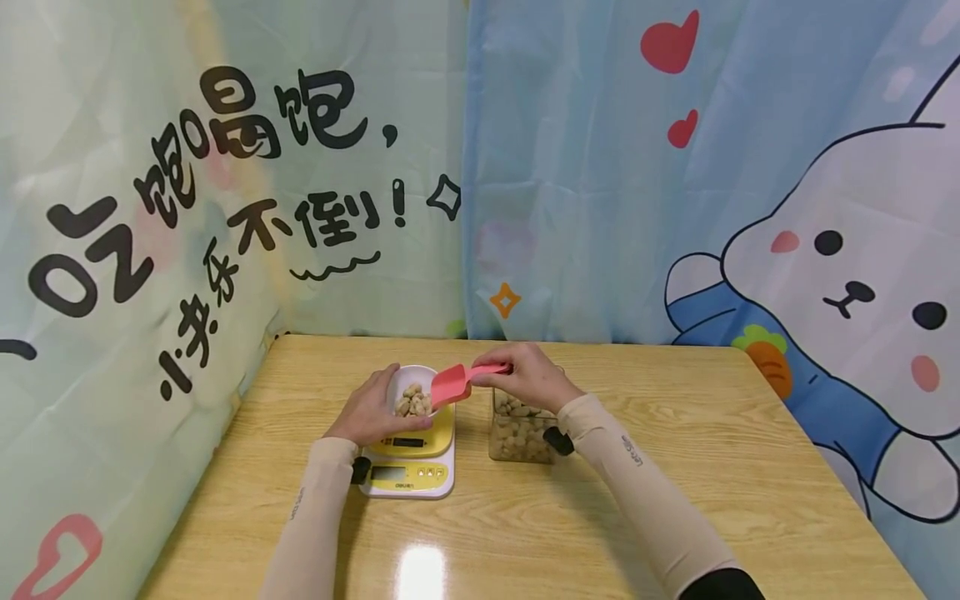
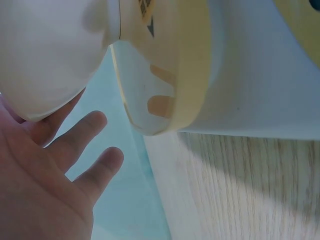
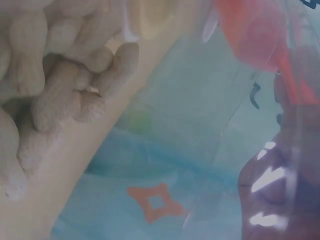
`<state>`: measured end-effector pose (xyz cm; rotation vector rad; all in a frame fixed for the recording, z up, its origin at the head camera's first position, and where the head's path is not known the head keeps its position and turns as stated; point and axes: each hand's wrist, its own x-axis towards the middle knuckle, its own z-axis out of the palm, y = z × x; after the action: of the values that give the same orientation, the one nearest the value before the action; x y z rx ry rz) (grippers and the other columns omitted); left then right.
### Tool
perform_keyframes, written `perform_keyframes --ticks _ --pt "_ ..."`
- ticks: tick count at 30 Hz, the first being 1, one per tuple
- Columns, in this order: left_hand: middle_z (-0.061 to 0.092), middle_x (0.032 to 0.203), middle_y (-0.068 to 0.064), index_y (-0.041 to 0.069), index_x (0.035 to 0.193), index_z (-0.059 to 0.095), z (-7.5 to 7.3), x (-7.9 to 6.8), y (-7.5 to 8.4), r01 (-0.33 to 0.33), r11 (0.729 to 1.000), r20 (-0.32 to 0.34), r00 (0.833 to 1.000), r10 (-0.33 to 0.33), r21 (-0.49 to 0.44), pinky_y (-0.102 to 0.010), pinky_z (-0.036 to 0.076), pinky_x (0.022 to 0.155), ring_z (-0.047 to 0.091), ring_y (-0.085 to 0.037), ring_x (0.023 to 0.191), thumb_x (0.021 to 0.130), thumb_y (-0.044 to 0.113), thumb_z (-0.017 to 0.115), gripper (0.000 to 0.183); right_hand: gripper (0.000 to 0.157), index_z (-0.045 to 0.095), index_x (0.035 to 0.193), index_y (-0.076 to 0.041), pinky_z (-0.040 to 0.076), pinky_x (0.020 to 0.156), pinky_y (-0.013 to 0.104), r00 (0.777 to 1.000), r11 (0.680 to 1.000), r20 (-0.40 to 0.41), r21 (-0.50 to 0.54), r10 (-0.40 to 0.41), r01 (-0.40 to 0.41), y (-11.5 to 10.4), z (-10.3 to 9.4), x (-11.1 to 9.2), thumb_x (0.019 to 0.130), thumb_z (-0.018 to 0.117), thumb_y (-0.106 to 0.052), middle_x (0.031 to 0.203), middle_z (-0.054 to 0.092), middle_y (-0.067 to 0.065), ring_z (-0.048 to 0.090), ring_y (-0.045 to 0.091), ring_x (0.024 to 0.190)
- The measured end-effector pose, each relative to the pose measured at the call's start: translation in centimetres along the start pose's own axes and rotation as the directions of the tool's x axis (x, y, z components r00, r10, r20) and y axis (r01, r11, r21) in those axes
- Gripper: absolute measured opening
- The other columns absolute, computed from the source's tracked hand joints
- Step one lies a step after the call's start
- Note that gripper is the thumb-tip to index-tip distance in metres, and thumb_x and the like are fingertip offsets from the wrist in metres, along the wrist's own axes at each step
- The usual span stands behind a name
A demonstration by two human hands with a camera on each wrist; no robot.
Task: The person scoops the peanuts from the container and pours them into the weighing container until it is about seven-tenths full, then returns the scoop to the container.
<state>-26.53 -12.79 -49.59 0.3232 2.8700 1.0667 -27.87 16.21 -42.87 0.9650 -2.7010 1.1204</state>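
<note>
My left hand (image 1: 367,415) holds a white bowl (image 1: 402,377) over the scale, its thumb along the near side and its fingers at the far side. In the left wrist view the fingertips show against and below the bowl (image 2: 47,55). Unshelled peanuts (image 1: 412,402) lie inside the bowl, which tips toward me. With my right hand (image 1: 528,377) I grip the handle of a pink scoop (image 1: 450,386), whose blade overlaps the bowl's right rim. The yellow and white kitchen scale (image 1: 442,482) stands under the bowl, its display facing me.
A clear container (image 1: 497,454) of peanuts (image 3: 60,90) stands right of the scale, partly beneath my right hand. The wooden table (image 1: 690,467) meets printed curtains (image 1: 570,208) at its back and left edges.
</note>
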Motion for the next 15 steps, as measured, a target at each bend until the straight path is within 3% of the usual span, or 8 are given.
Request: perform_keyframes --ticks 9,15 --pt "0.048 0.146 -0.015 0.01 0.16 0.029 -0.1 -0.3 0.1 -0.002 1.0 0.0 1.0 0.002 -0.017 -0.05 0.049 0.098 0.055 -0.03 0.114 0.069 0.063 0.086 0.12 0.031 0.078 0.116 -0.019 0.055 0.07 0.037 0.993 0.984 -0.059 0.149 0.105 -0.095 0.6 -2.0 -2.0 0.092 0.075 -0.039 0.102 0.073 -0.004 0.064 0.023 0.078" --pt "0.046 0.149 -0.015 0.011 0.161 0.026 -0.3 -0.5 0.4 0.011 1.0 0.016 1.0 -0.011 -0.018 -0.052 0.047 0.101 0.054 -0.032 0.12 0.069 0.065 0.085 0.122 0.035 0.076 0.119 -0.017 0.053 0.068 0.035 0.978 0.975 -0.104 0.155 0.178 -0.161 1.6 -5.0 -4.3 0.092 0.076 -0.037 0.107 0.073 0.002 0.062 0.024 0.077"
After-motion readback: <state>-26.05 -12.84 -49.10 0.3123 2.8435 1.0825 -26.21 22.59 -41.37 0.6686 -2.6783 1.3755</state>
